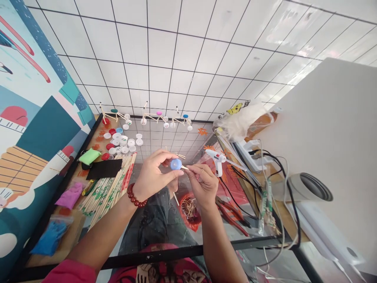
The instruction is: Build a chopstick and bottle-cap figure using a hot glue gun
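Note:
Above the glass tabletop, my left hand [150, 173] is closed round a blue bottle cap [176, 164], gripped between thumb and fingers. A red bead bracelet [137, 198] circles that wrist. My right hand [204, 182] pinches a short wooden stick [185, 168], whose far end meets the cap's edge; whether it is fixed there I cannot tell. Just right of my hands lies a white hot glue gun [218, 160]. Below them, an orange-red bag [184, 210] holds many short stick pieces. Pliers with red handles [231, 216] lie beside my right forearm.
Several small stick-and-cap models [159, 118] stand along the back edge. Loose bottle caps [125, 143] and a bundle of chopsticks [103, 192] are at left, near a black sheet [104, 169]. At right, a power strip [250, 155], cables and a tape roll [309, 186] line the edge.

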{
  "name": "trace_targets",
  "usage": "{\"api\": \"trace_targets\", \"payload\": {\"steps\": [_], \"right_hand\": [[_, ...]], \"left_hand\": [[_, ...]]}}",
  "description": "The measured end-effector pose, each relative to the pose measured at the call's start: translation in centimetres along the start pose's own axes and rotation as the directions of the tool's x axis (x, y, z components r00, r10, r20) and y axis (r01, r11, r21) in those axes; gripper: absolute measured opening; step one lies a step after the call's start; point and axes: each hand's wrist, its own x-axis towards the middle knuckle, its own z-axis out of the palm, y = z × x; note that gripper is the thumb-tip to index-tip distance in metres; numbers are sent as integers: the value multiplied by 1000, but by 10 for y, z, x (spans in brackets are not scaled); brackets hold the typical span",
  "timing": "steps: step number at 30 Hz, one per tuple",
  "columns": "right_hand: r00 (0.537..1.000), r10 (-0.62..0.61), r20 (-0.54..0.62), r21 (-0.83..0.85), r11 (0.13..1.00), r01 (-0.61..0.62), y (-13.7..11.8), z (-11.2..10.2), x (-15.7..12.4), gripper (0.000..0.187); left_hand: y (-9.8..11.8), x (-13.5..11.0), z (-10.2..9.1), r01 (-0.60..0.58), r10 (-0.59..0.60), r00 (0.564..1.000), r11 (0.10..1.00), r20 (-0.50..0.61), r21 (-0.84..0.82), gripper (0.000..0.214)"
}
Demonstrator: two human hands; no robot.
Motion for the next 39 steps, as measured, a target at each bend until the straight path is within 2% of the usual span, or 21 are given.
{"api": "trace_targets", "payload": {"steps": [9,27,34,39], "right_hand": [[999,43,16,-9,999,-43,-2,0,2,11],[993,114,43,6,993,-114,-3,-2,3,11],[992,103,69,44,993,-106,-3,2,3,11],[982,167,84,48,984,-171,0,2,0,14]], "left_hand": [[-12,-2,7,64,-63,998,988,15,-143,30],[-15,-2,8,91,-91,996,990,5,-109,30],[-10,-1,6,52,-54,999,994,-11,-93,30],[-11,-1,5,83,-84,996,993,-6,-80,29]]}}
